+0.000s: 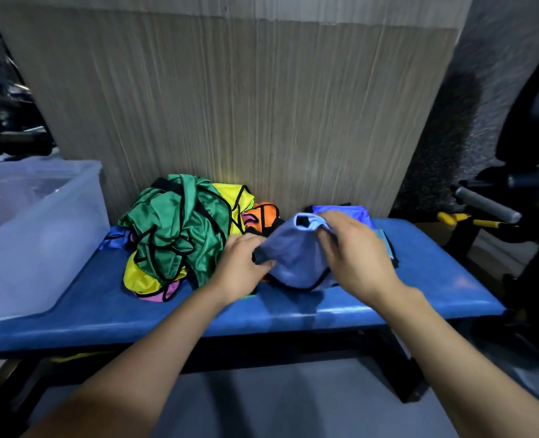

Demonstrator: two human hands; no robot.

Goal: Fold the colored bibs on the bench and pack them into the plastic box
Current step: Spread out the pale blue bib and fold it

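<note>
While both hands grip the light blue bib, left hand and right hand pinching opposite edges, the plastic box lies leftward, nearer the left hand.

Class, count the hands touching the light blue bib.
2: left hand pinches the light blue bib at its left edge, right hand grips its top right. None appear hidden.

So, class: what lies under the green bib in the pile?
Under the green bib show a yellow bib and a pink edge, all on the bench. Whatever else lies beneath is covered.
</note>
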